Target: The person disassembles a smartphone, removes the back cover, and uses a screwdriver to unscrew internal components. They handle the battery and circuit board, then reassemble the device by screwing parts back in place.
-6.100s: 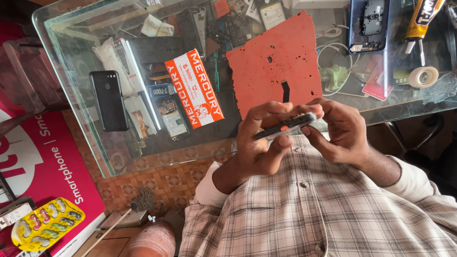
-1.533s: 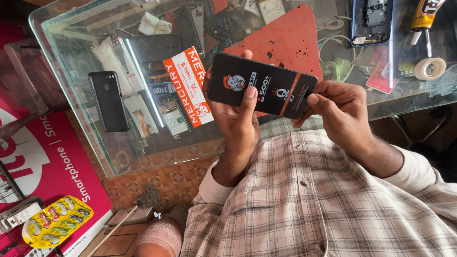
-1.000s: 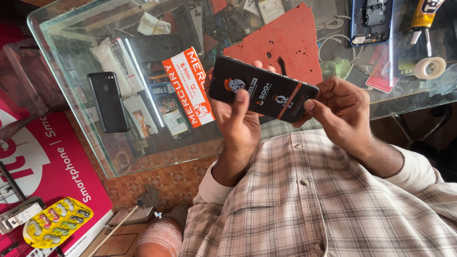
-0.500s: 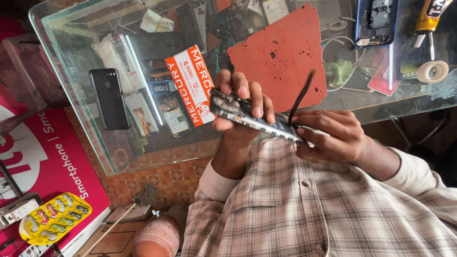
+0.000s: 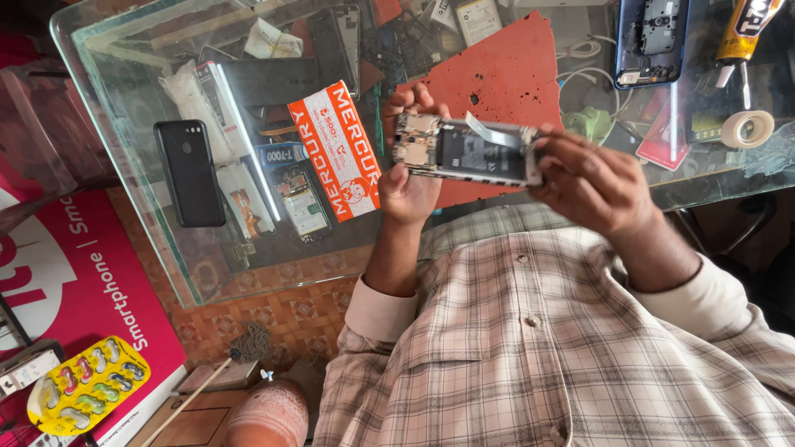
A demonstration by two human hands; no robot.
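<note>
1. Hands hold an opened phone (image 5: pixel 468 153) above the near edge of the glass counter (image 5: pixel 124 165), in front of the red mat (image 5: pixel 505 66) that lies on it.
2. The left hand (image 5: pixel 410 178) closes around the phone's left end, thumb below and fingertips curled over the top edge.
3. The right hand (image 5: pixel 592 178) pinches the right end, fingers pressed against the frame.
4. The back cover is off, so the circuit board and a loose pale strip show; these parts look fragile and should not be pressed.
5. The phone seems light and stiff, best gripped by its side rails.
6. On the counter, left of the mat, lie an orange card (image 5: pixel 335 149) and a black phone (image 5: pixel 189 172).
</note>
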